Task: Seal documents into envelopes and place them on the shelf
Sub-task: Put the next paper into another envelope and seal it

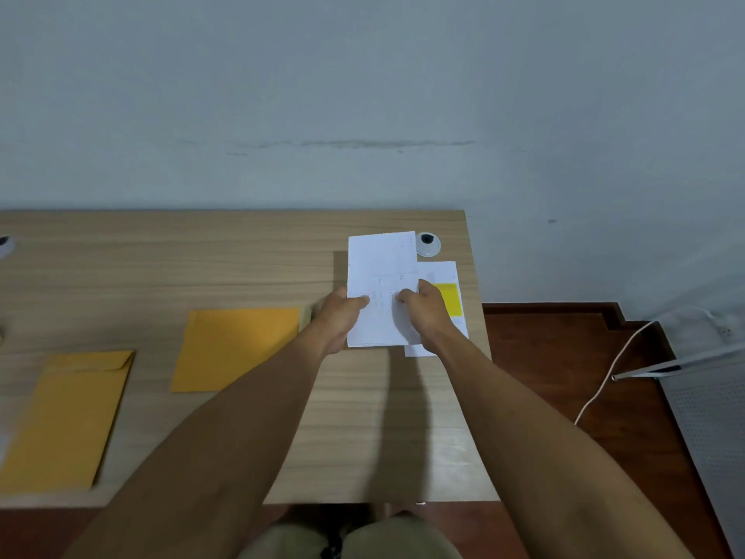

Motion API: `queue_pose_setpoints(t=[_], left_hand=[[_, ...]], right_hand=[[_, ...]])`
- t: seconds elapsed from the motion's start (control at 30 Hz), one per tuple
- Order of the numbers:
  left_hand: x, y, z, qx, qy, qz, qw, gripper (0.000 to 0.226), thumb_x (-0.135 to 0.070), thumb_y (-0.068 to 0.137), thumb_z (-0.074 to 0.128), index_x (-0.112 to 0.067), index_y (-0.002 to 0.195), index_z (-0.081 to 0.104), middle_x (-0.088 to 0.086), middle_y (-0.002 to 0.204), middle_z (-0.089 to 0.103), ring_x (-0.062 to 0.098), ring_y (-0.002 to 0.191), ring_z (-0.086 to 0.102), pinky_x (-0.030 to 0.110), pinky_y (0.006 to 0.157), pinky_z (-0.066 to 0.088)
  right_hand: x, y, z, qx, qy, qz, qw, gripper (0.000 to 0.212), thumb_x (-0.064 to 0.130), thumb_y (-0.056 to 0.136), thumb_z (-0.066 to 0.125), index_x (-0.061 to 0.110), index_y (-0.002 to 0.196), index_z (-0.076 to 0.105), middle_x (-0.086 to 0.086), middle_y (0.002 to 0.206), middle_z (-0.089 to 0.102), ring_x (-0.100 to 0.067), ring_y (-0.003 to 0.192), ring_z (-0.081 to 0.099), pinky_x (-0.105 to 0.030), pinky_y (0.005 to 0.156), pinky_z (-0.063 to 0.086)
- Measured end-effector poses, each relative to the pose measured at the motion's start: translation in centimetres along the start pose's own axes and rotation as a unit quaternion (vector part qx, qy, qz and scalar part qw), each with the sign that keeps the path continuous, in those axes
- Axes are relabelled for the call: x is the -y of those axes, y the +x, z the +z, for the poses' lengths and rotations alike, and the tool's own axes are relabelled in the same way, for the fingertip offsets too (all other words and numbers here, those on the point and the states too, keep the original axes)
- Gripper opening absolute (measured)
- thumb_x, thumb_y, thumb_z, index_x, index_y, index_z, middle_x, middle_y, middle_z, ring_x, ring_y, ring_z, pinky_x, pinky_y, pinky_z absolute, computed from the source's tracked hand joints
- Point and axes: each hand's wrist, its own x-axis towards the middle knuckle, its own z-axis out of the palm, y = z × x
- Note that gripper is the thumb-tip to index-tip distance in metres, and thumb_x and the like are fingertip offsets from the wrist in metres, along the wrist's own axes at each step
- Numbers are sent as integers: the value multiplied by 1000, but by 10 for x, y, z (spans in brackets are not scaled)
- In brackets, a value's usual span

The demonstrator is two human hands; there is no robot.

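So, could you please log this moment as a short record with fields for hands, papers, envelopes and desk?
left hand: grips the left edge of the white sheet
right hand: grips the sheet's right side
sheet: printed, lifted over the desk's right end
other papers: lie under the sheet, one with a yellow patch
near envelope: yellow, flat, left of the hands
far envelope: yellow, flat, flap visible, farther left
desk: wood-grain, against the wall
shelf: not in view

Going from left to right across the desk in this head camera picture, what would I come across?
Long yellow envelope → wider yellow envelope → left hand → white sheet held by both hands → right hand → yellow note.
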Motion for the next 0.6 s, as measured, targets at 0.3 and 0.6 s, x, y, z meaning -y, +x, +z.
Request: queue_pose_setpoints(t=[0.3,0.6], left_hand=[[-28,-30,-91,17,140,70,987,26,-19,99,58,-15,125,62,2,118,71,22,100,70,35,78,57],[-51,-52,-184,128,262,45,955,33,-25,95,64,-25,128,62,-5,119,72,19,105,71,44,95,56]], right_hand=[[43,-17,47,25,26,-40,999,42,17,96,61,14,132,40,-4,106,62,-16,89,64,-39,79,56],[100,-20,87,178,-343,-82,919,29,20,86,67,11,113,66,-6,110,67,-27,99,66,-43,81,59]])
